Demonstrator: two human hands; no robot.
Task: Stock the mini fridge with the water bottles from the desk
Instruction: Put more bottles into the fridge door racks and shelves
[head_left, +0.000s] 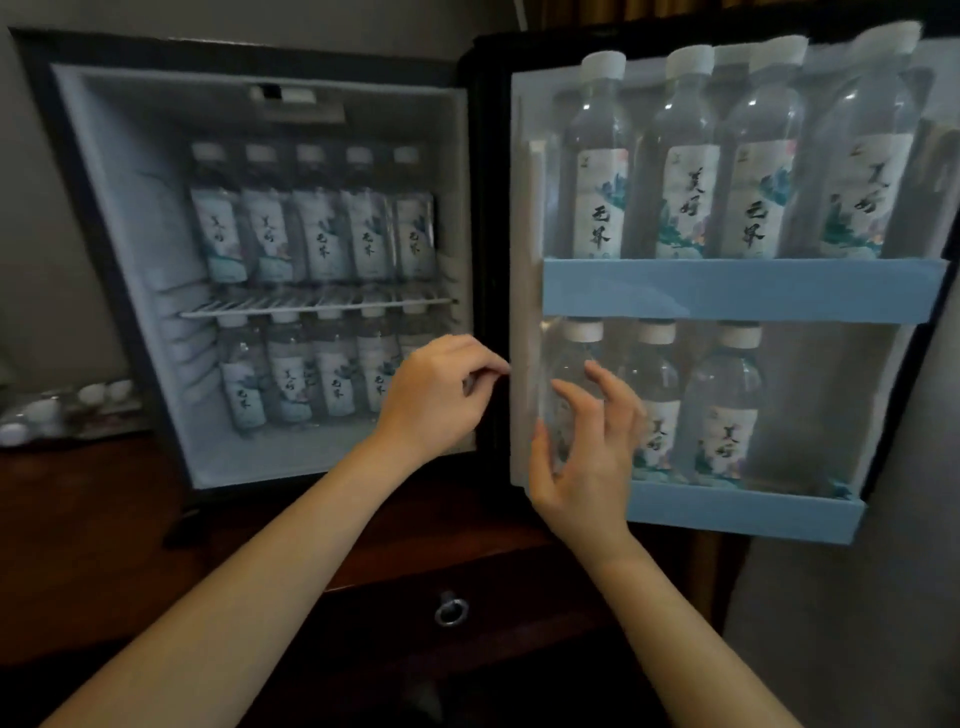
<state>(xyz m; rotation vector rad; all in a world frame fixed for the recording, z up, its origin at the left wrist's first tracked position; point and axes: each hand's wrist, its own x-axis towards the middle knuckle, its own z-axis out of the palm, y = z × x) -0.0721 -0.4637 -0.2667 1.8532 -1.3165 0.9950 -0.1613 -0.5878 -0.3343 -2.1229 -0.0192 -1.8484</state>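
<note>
The mini fridge (130, 260) stands open, with its door (727, 291) swung out to the right. Labelled water bottles fill both inner shelves and the upper door rack. Three stand in the lower door rack (737, 512). My right hand (582, 467) is at the leftmost of these, a clear water bottle (574, 358) with a white cap. The thumb lies along its left side and the spread, slightly bent fingers reach across its front. My left hand (436, 400) hovers by the fridge's right front edge, fingers curled, holding nothing.
The fridge sits on a dark wooden desk (104, 545) with a drawer and metal ring pull (451, 609) below. White teacups on a tray (62, 410) stand at the far left. A grey wall runs behind the open door on the right.
</note>
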